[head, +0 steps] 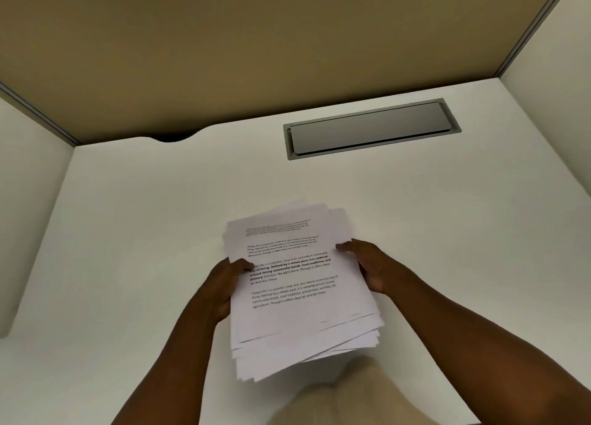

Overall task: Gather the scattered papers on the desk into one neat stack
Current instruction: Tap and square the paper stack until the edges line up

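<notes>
Squaring up looks like the step in hand. All the printed sheets seem to be collected already, since no loose page shows anywhere else on the white worktop (pixel 134 220). The paper stack (pixel 300 290) is held up over the near middle of the worktop, between the two hands, top page face up with paragraphs of text on it.

The left hand (pixel 224 288) grips the left edge, thumb curled over onto the top page, fingers hidden underneath. The right hand (pixel 372 268) grips the right edge the same way, thumb on top near the upper corner. So both are closed on the stack, nothing else in either.

It's not neat yet, though. The bottom edges fan out in steps and the far corners splay too. My guess for the next move: loosen the grip a bit, stand the stack on edge and tap it on the worktop so the sheets slide flush, then lay it flat. Squeeze too hard and the pages won't shift.

Further back there's a grey cable-tray lid (pixel 371 128) set into the worktop, well clear.
</notes>
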{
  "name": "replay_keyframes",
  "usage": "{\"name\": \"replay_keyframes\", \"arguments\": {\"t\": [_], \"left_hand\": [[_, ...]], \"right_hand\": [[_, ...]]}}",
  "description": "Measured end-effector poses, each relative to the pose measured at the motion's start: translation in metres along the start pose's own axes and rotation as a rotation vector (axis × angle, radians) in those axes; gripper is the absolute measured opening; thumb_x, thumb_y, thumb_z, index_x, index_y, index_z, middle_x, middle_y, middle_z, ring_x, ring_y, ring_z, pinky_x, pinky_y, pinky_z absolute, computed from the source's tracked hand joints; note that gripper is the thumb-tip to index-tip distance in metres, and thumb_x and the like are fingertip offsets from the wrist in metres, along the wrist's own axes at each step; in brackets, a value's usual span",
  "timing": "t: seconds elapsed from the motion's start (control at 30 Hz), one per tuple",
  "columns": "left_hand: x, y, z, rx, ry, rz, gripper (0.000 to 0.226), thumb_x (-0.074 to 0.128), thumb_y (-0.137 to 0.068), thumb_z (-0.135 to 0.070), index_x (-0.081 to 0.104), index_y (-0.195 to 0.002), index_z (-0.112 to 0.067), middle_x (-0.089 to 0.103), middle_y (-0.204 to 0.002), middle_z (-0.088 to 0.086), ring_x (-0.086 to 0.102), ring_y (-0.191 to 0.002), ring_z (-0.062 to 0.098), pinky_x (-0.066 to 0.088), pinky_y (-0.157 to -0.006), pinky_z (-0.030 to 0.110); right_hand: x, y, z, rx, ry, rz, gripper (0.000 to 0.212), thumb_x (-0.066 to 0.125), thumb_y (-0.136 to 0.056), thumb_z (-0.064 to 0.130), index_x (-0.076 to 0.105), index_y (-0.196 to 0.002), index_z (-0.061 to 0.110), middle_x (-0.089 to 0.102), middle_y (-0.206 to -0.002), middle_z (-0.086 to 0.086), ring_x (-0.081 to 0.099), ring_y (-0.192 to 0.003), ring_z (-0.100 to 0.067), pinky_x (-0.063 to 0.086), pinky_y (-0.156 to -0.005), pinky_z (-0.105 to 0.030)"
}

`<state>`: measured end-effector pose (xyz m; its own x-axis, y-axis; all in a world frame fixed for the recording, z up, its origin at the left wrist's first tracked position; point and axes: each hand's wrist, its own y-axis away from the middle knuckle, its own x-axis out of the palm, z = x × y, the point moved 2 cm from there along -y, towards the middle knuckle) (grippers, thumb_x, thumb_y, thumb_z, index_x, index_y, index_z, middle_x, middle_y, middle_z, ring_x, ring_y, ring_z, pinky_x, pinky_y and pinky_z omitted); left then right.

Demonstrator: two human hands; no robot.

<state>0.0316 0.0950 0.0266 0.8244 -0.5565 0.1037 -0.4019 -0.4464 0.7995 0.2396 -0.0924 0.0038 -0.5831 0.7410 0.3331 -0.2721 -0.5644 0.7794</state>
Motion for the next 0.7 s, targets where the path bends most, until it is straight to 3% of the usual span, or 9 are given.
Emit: {"name": "replay_keyframes", "arguments": {"t": [0.13,0.3,0.4,0.53,0.6,0.7], "left_hand": [[0.003,-0.011,0.005,0.053,-0.124,-0.075,0.035,0.056,-0.091,-0.002,0.057,-0.125,-0.006,0.067,-0.121,0.017,0.067,-0.098,0.031,0.056,-0.082,0.042],[0.023,-0.004,-0.003,0.214,-0.297,-0.083,0.039,0.050,-0.092,0.005,0.052,-0.124,-0.017,0.063,-0.128,0.012,0.064,-0.106,0.027,0.055,-0.091,0.043],[0.033,0.010,-0.021,0.410,-0.289,-0.105,0.047,0.053,-0.090,0.009,0.053,-0.125,-0.022,0.065,-0.122,0.005,0.064,-0.110,0.024,0.054,-0.093,0.040],[0.045,0.035,-0.051,0.646,-0.153,-0.100,0.047,0.055,-0.091,0.007,0.055,-0.122,-0.028,0.066,-0.116,-0.008,0.064,-0.106,0.014,0.056,-0.087,0.032],[0.050,0.040,-0.061,0.700,-0.126,-0.104,0.044,0.055,-0.093,0.006,0.054,-0.118,-0.031,0.065,-0.114,-0.006,0.063,-0.107,0.015,0.055,-0.090,0.034],[0.057,0.040,-0.065,0.713,-0.151,-0.129,0.050,0.062,-0.083,-0.002,0.051,-0.125,-0.028,0.063,-0.120,0.003,0.061,-0.113,0.025,0.054,-0.094,0.043]], "right_hand": [[-0.004,-0.002,0.000,-0.020,0.428,-0.081,0.030,0.044,-0.095,0.004,0.052,-0.120,0.018,0.065,-0.105,-0.001,0.062,-0.092,-0.020,0.052,-0.076,-0.035],[0.007,-0.003,0.003,-0.148,0.670,-0.125,0.051,0.040,-0.093,0.003,0.040,-0.142,0.020,0.052,-0.138,-0.002,0.053,-0.117,-0.019,0.049,-0.087,-0.027],[0.018,0.011,0.021,-0.369,0.591,-0.257,0.054,0.038,-0.088,-0.001,0.044,-0.138,0.019,0.055,-0.135,0.000,0.054,-0.117,-0.016,0.045,-0.098,-0.028],[0.037,0.043,0.057,-0.717,0.360,-0.422,0.033,0.044,-0.087,-0.005,0.045,-0.112,0.017,0.057,-0.101,0.008,0.056,-0.089,-0.002,0.048,-0.070,-0.014],[0.045,0.053,0.070,-0.842,0.319,-0.435,0.031,0.046,-0.089,-0.004,0.041,-0.111,0.018,0.054,-0.097,0.014,0.055,-0.088,0.000,0.047,-0.066,-0.009],[0.050,0.052,0.075,-0.858,0.310,-0.407,0.035,0.049,-0.089,-0.004,0.040,-0.112,0.020,0.053,-0.098,0.017,0.056,-0.089,-0.001,0.050,-0.065,-0.007]]}}
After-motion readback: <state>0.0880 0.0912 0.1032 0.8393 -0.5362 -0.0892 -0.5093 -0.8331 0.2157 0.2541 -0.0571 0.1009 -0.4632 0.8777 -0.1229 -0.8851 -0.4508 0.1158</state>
